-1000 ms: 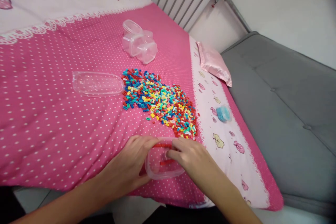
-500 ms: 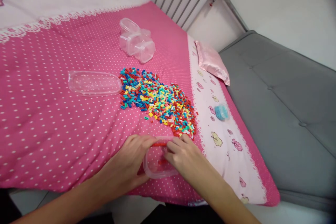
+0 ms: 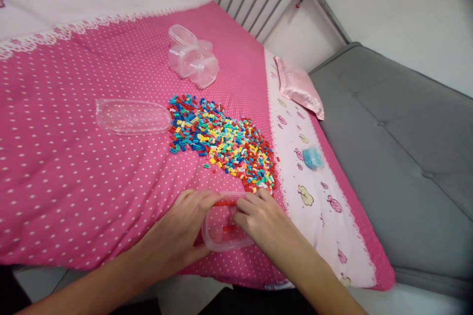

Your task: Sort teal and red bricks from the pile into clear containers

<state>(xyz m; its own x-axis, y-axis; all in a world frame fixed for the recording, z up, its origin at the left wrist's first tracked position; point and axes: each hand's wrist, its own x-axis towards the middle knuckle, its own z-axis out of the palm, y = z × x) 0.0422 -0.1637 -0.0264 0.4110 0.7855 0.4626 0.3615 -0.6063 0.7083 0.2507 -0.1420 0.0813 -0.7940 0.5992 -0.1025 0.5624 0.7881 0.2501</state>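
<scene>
Near the bed's front edge, my left hand (image 3: 194,216) grips the left side of a clear plastic container (image 3: 225,245). A row of red toy bricks (image 3: 224,203) lies along the container's far side, and another small red piece (image 3: 229,229) shows in its middle. My right hand (image 3: 254,214) is closed, with curled fingers over the container's right part, by the red row. Whatever its fingertips pinch is hidden. Just beyond both hands spreads a pile of small multicoloured toy bricks (image 3: 225,140).
A clear lid (image 3: 133,117) lies left of the pile. Several clear containers (image 3: 194,59) are clustered behind it. To the right are a small tub with blue contents (image 3: 312,157), a pink pillow (image 3: 298,87) and a grey padded headboard (image 3: 399,157).
Almost nothing differs. My right hand has shifted very slightly to the right over the container, while my left hand keeps its grip.
</scene>
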